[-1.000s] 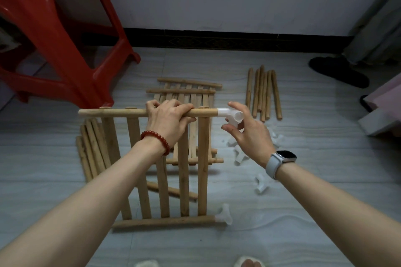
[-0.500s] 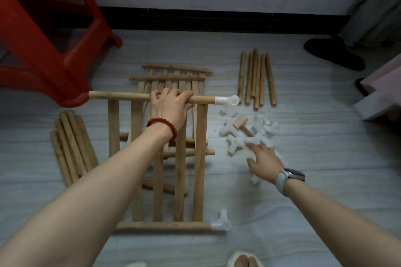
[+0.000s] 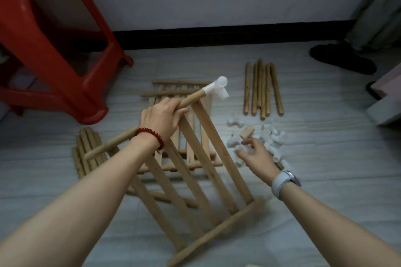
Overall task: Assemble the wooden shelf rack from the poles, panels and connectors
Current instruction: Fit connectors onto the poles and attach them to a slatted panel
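Panel [image 3: 195, 171] work comes first: your left hand [image 3: 161, 121] has its fingers wrapped around the top pole [image 3: 152, 122] of the slatted panel, which stands tilted on its lower pole [image 3: 217, 234] against the floor [image 3: 325, 212]. One white connector [image 3: 218, 89] already caps the raised end of that pole; the low end near your wrist looks bare, so that is likely where the next fitting belongs. Keep the grip firm and the panel steady while you choose.

Your right hand [image 3: 255, 154] hovers over the heap of white connectors [image 3: 267, 141], fingers loosely curled; whether they already pinch a piece, you cannot tell from this view. Pick a fitting of the same shape as the one mounted, check its sockets, then line it up square with the pole end before pushing, so it seats fully and does not split. A short wooden peg [image 3: 247, 132] lies among the connectors; leave it aside.

Further out, loose poles [image 3: 262, 89] lie in a row beyond the heap, another bundle of poles [image 3: 86, 151] sits by your left forearm, and a second panel [image 3: 180, 91] lies flat behind. Mind the red stool [image 3: 54, 50] when you swing the panel round.
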